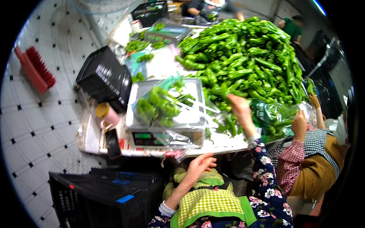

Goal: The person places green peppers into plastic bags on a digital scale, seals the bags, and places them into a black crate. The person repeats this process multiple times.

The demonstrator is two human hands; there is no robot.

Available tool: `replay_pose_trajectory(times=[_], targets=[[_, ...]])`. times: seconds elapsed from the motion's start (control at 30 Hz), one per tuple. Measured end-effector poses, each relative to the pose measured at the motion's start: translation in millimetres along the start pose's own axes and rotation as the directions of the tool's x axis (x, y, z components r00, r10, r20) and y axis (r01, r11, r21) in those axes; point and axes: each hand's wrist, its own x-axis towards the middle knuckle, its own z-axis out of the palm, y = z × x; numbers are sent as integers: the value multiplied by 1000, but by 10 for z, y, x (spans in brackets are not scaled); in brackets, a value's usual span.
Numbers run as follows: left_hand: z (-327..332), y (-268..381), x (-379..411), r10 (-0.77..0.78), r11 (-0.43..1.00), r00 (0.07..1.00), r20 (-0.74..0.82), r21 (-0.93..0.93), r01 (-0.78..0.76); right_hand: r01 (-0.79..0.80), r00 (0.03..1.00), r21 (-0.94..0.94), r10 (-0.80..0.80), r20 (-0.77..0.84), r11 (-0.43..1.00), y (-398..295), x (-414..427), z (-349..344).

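My right hand (241, 110) reaches to the near edge of a large heap of green peppers (245, 57). A blurred pepper (224, 89) shows at its fingertips; whether the fingers grip it I cannot tell. Just off the table's front edge, my left hand (201, 165) holds nothing, its fingers slightly apart. Left of the heap stands a digital scale (132, 116) with a metal pan and a lit green display. On the pan lies a clear plastic bag (159, 105) with green peppers inside, its loose end draped over the scale's front.
Left of the scale are a black box (105, 75), a pink mug (109, 115) with a yellow lid and a dark phone (113, 144). Black crates (105, 188) stand below. At right, a co-worker's hand (299, 125) is by a bag of peppers (273, 116). A second scale (168, 32) stands behind.
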Motion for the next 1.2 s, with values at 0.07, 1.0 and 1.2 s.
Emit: replay_pose_trajectory(times=[0.07,1.0,1.2], targets=[[-197,-188,55,-94,944,989,-118,-326,51,24,924,-326,104,369,945,-107,-39,466],[-149,-58,251,154,952,819,-553,-138,-272,208,963,240,-241,119,948,-1687,-309,212],[-160,-9,131,229,962,834,-503,-16,-274,206,958,308,-256,132,929,-1673,-368,309]])
